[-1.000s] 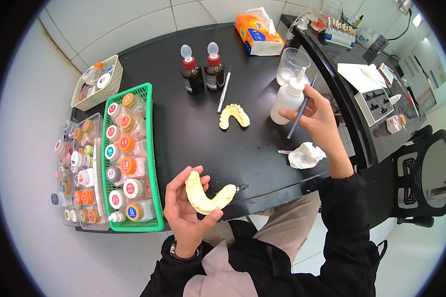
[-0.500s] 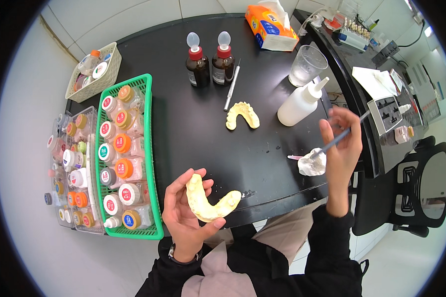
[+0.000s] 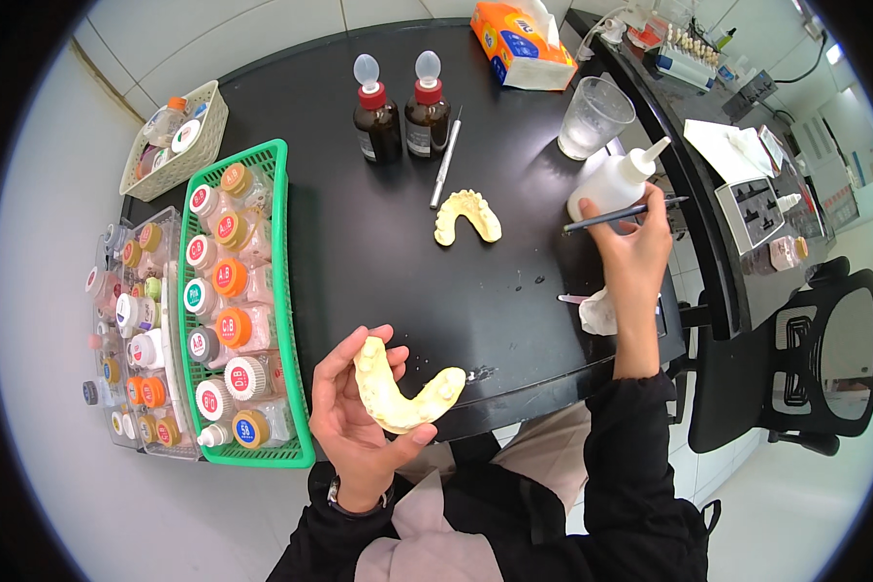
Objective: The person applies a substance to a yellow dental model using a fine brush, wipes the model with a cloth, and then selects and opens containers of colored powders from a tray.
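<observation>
My left hand (image 3: 354, 427) holds a pale yellow horseshoe-shaped dental cast (image 3: 388, 403) over the table's near edge, thumb along its lower side. In my right hand (image 3: 635, 247) is a slim dark pen-like tool (image 3: 601, 221), lying crosswise between the fingers. Those same fingers also grip the lower part of a white squeeze bottle (image 3: 611, 184) with a pointed nozzle; the far fingers are partly hidden. Below that wrist lies a crumpled white tissue (image 3: 597, 312), partly covered by the forearm. A second yellow dental cast (image 3: 468, 215) rests on the black table (image 3: 369, 252).
Two brown bottles (image 3: 376, 126) with dropper tops stand at the back beside a silver-handled knife-like tool (image 3: 444, 160). A clear cup (image 3: 592, 121) and tissue box (image 3: 524, 48) are at back right. A green basket (image 3: 296, 388) of capped jars lines the left.
My right hand has moved from above the tissue to the squeeze bottle, which has shifted right in its grasp. The pen-like tool went along. My left hand still holds the cast.
</observation>
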### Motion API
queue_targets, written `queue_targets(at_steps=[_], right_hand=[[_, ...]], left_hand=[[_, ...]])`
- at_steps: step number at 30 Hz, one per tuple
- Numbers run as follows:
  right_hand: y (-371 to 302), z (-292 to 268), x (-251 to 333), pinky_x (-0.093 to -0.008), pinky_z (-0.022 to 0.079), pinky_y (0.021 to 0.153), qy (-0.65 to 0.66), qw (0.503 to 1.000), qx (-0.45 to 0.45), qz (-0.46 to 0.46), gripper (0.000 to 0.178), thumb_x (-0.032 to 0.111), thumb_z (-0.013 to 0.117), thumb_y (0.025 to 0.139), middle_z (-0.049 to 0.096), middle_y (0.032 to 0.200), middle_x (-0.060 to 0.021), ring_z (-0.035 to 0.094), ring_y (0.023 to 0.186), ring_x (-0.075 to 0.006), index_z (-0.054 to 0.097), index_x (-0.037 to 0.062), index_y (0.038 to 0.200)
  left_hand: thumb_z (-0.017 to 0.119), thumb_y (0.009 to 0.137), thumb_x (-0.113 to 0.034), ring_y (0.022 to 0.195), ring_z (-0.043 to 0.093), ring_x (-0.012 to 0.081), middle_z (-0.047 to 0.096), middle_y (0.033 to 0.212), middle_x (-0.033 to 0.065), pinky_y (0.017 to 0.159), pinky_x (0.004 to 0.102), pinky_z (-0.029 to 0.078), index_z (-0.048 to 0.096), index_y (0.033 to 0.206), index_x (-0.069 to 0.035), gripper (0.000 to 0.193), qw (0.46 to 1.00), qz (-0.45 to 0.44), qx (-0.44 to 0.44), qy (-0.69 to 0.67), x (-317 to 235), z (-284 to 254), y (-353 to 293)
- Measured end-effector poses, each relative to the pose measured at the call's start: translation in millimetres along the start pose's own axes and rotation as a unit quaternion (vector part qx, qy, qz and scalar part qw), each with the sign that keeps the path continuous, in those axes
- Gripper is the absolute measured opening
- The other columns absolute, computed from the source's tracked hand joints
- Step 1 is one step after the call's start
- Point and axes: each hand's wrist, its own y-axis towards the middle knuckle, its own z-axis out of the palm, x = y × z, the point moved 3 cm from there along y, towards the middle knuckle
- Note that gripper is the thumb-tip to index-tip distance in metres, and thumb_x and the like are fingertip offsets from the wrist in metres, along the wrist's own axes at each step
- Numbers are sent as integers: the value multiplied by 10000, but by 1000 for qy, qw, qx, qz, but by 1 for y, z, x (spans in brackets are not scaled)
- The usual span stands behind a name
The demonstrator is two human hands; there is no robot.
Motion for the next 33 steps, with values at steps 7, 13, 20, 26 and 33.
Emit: queue_targets(at_steps=[7,13,20,26,33], right_hand=[[-43,-55,16,-280,458,727,190,966,-152,-92,335,311,483,916,568,736,-71,558,809,-162,546,4,1037],[-110,-25,28,-227,360,422,394,903,74,155,503,416,258,955,469,638,-54,434,530,-117,474,-8,1116],[-91,-7,21,-273,531,631,353,910,128,176,376,232,400,941,595,859,-158,606,790,-176,526,-77,1116],[-98,-9,23,-243,531,651,270,942,118,163,142,22,609,843,631,769,-112,632,700,-138,574,-64,950],[-100,-7,22,-248,532,618,280,939,98,173,119,63,557,888,624,715,-110,630,652,-140,563,-55,899]], left_hand=[[838,566,-104,1066,569,219,492,1232,210,932,313,454,387,1273,31,850,1000,-4,21,-6,0,0,1],[832,572,-92,1066,570,222,498,1225,214,934,313,454,380,1273,45,845,999,-11,50,-18,2,0,1],[831,579,-105,1061,572,218,502,1222,213,932,312,456,382,1272,50,840,999,-8,45,-15,2,1,2],[833,587,-139,1061,572,216,504,1222,211,925,309,459,384,1272,51,841,999,-12,42,-17,1,0,2],[832,588,-137,1061,572,219,503,1218,216,923,310,461,385,1269,52,836,999,-9,36,-22,2,0,2]])
